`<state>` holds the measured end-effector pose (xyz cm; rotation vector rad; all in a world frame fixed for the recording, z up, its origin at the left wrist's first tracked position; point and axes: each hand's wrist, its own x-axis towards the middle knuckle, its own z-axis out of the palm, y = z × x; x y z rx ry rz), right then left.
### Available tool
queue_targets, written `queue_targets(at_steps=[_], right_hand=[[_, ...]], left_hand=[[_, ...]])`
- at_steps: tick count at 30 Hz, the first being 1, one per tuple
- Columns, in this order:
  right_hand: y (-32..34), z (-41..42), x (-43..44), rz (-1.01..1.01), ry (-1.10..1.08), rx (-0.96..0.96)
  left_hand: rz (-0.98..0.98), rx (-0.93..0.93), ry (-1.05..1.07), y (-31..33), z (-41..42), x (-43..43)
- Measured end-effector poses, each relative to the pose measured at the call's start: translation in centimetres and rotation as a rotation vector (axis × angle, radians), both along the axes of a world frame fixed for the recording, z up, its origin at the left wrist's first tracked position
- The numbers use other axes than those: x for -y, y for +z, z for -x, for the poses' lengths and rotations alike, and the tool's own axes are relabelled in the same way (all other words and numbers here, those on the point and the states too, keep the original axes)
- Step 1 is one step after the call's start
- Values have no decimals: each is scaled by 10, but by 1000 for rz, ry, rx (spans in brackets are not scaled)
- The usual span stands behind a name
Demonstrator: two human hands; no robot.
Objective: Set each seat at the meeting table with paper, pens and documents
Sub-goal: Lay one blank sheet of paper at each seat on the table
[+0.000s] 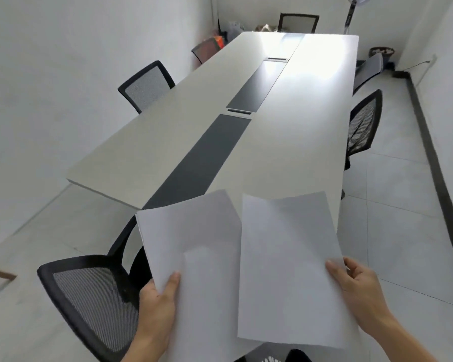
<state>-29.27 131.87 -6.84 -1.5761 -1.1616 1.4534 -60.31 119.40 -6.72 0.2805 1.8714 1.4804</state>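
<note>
I stand at the near end of a long white meeting table (147, 150) with a dark strip down its middle. My left hand (158, 301) holds a thin stack of blank white paper (191, 241) by its lower left corner, thumb on top. My right hand (356, 286) pinches a single white sheet (288, 259) at its right edge. Both papers hang above the table's near end, the single sheet overlapping the stack. No pens show.
Black mesh chairs ring the table: one at the near left (94, 301), one at mid left (145, 86), one on the right (364, 126), one at the far end (297, 22). A fan stand (349, 17) and clutter fill the far corners. A dark floor channel (434, 158) runs along the right.
</note>
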Motion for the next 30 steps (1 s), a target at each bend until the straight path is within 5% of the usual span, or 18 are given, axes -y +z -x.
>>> queue_targets(at_steps=[10, 20, 30], right_hand=[[-54, 93, -171, 23, 6, 73], [-153, 166, -248, 192, 84, 533], [-153, 160, -244, 314, 124, 815]], left_hand=[[70, 3, 207, -12, 67, -78], [113, 21, 291, -21, 118, -127], [158, -8, -26, -26, 165, -157]])
